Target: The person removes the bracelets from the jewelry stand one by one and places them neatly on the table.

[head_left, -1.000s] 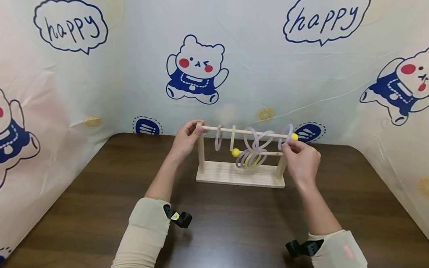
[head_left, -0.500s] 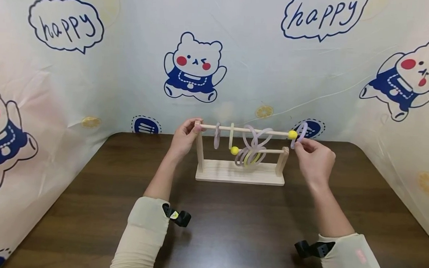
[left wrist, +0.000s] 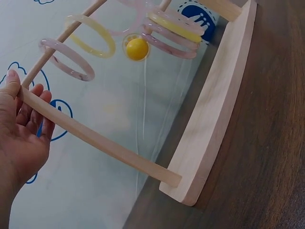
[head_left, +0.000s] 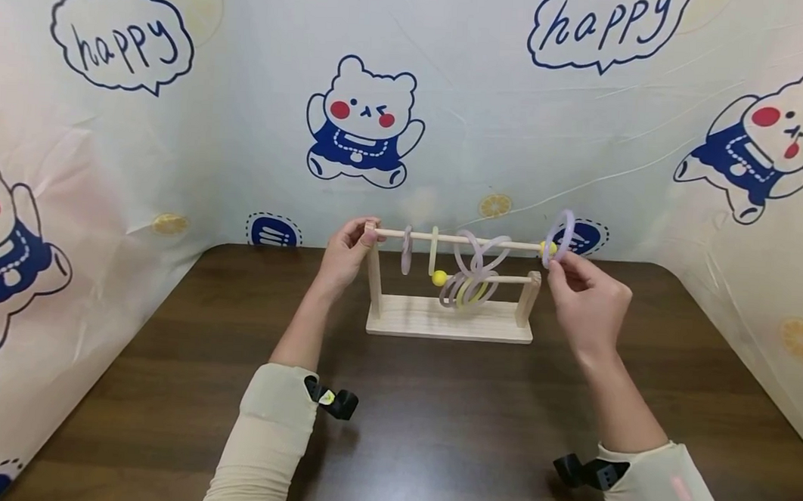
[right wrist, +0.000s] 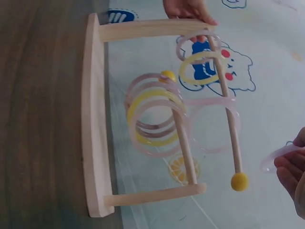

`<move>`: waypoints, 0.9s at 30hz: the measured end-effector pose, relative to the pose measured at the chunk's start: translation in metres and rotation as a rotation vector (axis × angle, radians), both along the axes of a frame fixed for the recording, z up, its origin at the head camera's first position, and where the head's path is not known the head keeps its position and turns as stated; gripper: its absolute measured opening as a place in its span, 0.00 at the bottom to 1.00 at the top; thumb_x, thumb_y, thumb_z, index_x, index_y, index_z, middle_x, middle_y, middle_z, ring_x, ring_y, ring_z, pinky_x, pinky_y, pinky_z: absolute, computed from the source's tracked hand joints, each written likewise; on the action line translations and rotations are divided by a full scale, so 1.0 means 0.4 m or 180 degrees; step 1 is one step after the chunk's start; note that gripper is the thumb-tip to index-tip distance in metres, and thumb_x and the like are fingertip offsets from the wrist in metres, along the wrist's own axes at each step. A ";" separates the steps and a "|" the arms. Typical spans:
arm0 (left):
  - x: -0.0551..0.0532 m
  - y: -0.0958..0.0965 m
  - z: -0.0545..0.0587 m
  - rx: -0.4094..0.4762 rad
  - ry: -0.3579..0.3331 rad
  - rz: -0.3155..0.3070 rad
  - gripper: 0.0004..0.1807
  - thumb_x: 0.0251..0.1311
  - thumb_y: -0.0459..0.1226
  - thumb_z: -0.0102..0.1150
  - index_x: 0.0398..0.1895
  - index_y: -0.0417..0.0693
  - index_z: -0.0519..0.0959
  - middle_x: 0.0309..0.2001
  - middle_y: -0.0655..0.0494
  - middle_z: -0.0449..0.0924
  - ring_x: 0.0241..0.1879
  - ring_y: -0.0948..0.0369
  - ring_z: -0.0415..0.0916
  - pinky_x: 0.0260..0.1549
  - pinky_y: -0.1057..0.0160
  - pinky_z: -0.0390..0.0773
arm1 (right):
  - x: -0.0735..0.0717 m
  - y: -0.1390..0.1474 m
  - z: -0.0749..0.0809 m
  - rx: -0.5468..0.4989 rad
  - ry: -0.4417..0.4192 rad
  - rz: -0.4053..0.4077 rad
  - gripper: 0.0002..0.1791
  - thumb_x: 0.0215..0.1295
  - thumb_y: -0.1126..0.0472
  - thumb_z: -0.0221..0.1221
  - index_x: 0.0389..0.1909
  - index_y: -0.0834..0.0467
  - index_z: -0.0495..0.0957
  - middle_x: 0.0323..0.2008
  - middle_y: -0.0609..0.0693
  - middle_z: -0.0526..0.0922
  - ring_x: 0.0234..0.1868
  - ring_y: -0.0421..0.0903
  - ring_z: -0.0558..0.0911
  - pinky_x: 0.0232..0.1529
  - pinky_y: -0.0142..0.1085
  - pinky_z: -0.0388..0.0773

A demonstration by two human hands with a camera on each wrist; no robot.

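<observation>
On the table stands a pale wooden rack [head_left: 449, 329] with two posts and two rods, each tipped with a yellow ball [right wrist: 239, 182]. My left hand [head_left: 345, 254] grips the top of the left post [left wrist: 100, 140]. Between right thumb and fingers, my right hand [head_left: 591, 306] pinches a lavender ring [right wrist: 281, 152]. In the head view this ring overlaps the upper rod's ball; the right wrist view shows it off the rod, apart from the ball. A mauve ring [left wrist: 71, 71], a yellow ring [left wrist: 112, 45] and pinkish rings [right wrist: 209, 101] hang on the upper rod.
Several mauve, yellow and pink rings [right wrist: 157, 102] hang bunched on the lower rod, under the upper one. Behind the dark wooden table [head_left: 392, 432] rises a printed cloth backdrop [head_left: 462, 133], which also closes both sides.
My right hand has drawn the lavender ring rightward off the upper rod, past its yellow ball, then raised it slightly. The left hand keeps its grip on the post.
</observation>
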State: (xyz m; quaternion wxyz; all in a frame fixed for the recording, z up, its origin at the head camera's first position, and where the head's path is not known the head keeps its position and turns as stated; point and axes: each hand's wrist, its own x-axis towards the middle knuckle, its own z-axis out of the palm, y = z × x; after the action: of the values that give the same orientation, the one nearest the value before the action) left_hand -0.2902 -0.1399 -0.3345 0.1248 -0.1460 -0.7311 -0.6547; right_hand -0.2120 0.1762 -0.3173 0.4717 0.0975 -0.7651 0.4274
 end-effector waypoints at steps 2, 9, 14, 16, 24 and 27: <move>0.002 -0.001 0.002 0.0006 -0.0034 0.0006 0.23 0.63 0.43 0.50 0.54 0.35 0.70 0.40 0.49 0.77 0.46 0.54 0.72 0.47 0.64 0.67 | 0.004 -0.010 -0.007 0.0035 0.0006 0.0203 0.06 0.53 0.71 0.63 0.32 0.68 0.83 0.26 0.59 0.84 0.27 0.20 0.74 0.29 0.16 0.70; 0.004 -0.004 0.004 0.0029 -0.0100 -0.0011 0.22 0.64 0.43 0.50 0.54 0.35 0.70 0.43 0.44 0.76 0.48 0.50 0.71 0.49 0.62 0.67 | 0.032 -0.036 -0.023 -0.0089 -0.0588 0.0769 0.07 0.52 0.72 0.64 0.34 0.67 0.83 0.28 0.58 0.84 0.25 0.25 0.77 0.27 0.19 0.72; 0.000 0.002 0.001 0.0043 -0.0042 -0.0020 0.24 0.62 0.44 0.51 0.54 0.36 0.71 0.40 0.51 0.76 0.46 0.52 0.73 0.47 0.63 0.68 | 0.047 -0.044 -0.028 -0.0356 -0.1142 0.1193 0.07 0.55 0.71 0.62 0.35 0.69 0.82 0.28 0.54 0.84 0.26 0.31 0.79 0.27 0.23 0.73; -0.001 0.004 -0.001 0.0036 -0.0009 -0.0019 0.24 0.61 0.45 0.51 0.54 0.36 0.71 0.40 0.52 0.76 0.45 0.57 0.73 0.47 0.63 0.69 | 0.047 -0.049 -0.032 -0.0549 -0.1376 0.1460 0.08 0.57 0.71 0.61 0.37 0.72 0.81 0.27 0.49 0.84 0.27 0.33 0.80 0.29 0.25 0.75; -0.004 0.003 -0.006 0.0084 0.0012 -0.0042 0.24 0.60 0.44 0.51 0.54 0.35 0.71 0.40 0.51 0.76 0.44 0.58 0.73 0.46 0.63 0.69 | 0.041 -0.087 -0.062 -0.1499 -0.2207 0.2354 0.12 0.61 0.71 0.57 0.40 0.77 0.76 0.28 0.48 0.84 0.27 0.40 0.83 0.33 0.34 0.79; -0.003 0.002 -0.005 0.0077 0.0018 -0.0029 0.25 0.60 0.45 0.51 0.54 0.35 0.71 0.40 0.51 0.76 0.44 0.58 0.74 0.47 0.63 0.69 | 0.038 -0.103 -0.078 -0.1765 -0.2398 0.2588 0.10 0.60 0.72 0.56 0.40 0.75 0.77 0.28 0.50 0.84 0.27 0.41 0.83 0.33 0.35 0.79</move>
State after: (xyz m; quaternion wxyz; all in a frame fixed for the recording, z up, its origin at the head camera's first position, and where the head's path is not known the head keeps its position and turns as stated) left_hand -0.2916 -0.1391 -0.3365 0.1257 -0.1497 -0.7222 -0.6635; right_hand -0.1969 0.1350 -0.3485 -0.0236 0.0975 -0.6412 0.7608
